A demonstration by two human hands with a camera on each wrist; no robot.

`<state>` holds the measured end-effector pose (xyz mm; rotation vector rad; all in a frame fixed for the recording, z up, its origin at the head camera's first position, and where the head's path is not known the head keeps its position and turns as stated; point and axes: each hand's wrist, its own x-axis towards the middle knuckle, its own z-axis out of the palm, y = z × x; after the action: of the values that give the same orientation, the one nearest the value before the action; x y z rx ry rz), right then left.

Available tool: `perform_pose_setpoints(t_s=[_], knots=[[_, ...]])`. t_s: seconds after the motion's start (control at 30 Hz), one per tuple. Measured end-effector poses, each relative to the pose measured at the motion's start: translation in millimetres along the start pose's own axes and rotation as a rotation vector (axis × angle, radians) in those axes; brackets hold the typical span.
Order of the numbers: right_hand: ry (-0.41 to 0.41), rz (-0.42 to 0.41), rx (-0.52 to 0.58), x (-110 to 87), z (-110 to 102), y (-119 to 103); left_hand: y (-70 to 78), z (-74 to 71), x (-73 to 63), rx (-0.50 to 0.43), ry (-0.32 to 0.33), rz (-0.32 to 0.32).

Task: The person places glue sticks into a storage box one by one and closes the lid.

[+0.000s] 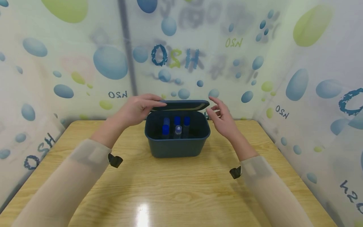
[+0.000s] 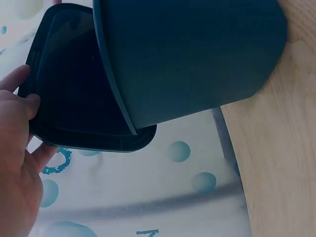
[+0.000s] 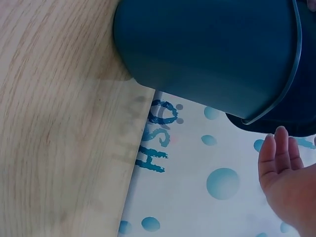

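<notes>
A dark blue-grey bin (image 1: 177,148) stands on the table, and its lid (image 1: 184,104) is tilted up above the back rim. Inside are several small bottles with blue caps (image 1: 165,129), plus one with a clear top (image 1: 178,129). My left hand (image 1: 137,109) pinches the lid's left end between thumb and fingers, as the left wrist view also shows on the lid's edge (image 2: 34,103). At the lid's other end my right hand (image 1: 224,121) hovers with loosely bent fingers; in the right wrist view its fingertips (image 3: 280,133) are close to the lid, and contact is unclear.
The wooden table (image 1: 175,186) reaches back to a patterned curtain (image 1: 181,37) close behind the bin. Curtains also flank both sides. Small black devices (image 1: 115,160) sit at the cuffs of both light sleeves.
</notes>
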<state>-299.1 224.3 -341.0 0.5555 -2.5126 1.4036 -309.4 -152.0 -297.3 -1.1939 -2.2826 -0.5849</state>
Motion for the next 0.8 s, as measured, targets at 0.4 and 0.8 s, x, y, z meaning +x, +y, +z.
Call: perform_pose_setpoints(t_s=[0.4,0.8], knots=[[-0.019,-0.015,-0.04,-6.5,1.5,4.1,3.1,10.4,-17.7,-0.069,0.101,0.13],[-0.085,-0.012,-0.075,-29.2,-0.3,12.1,23.4,8.2,-42.0,-0.239,-0.035,-0.187]])
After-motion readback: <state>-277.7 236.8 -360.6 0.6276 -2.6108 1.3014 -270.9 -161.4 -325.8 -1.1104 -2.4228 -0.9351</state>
